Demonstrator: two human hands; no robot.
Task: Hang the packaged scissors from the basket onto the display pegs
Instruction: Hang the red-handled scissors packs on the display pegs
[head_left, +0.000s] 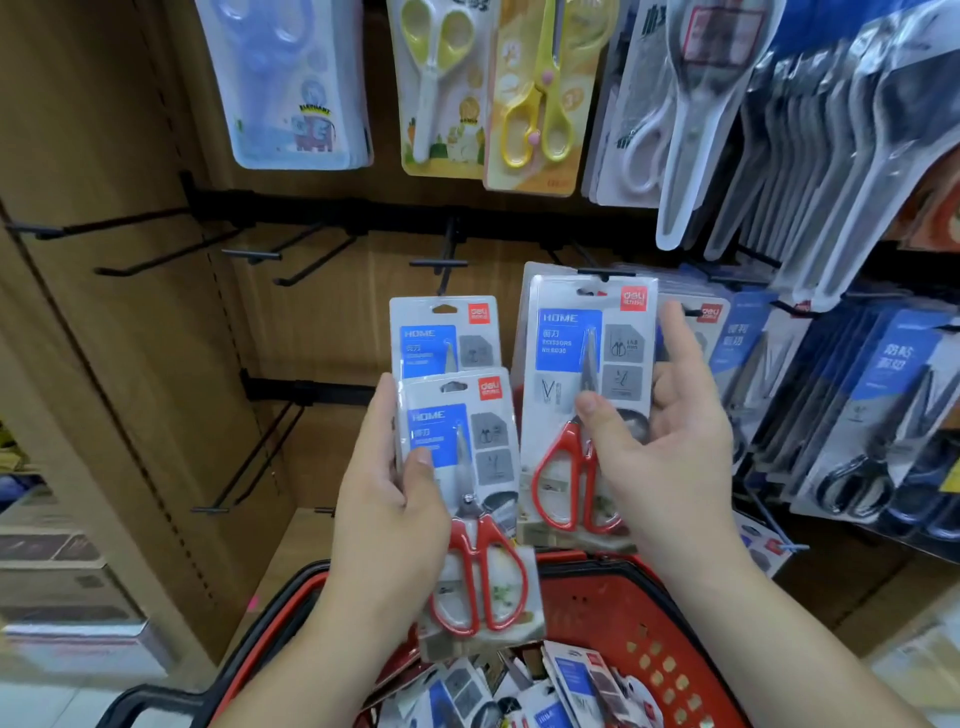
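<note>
Two scissor packs (460, 441) gripped in left hand (387, 499), one pack (582, 374) in right hand (675, 452), bare pegs (439, 264) up-left, basket (597, 603) below.

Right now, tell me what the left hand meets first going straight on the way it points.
Probably the empty peg right above the scissor packs the left hand grips, though depth is unclear.

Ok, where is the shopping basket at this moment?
The red basket is at the bottom centre of the head view, directly below the left hand and right hand, with scissor packs inside.
</note>
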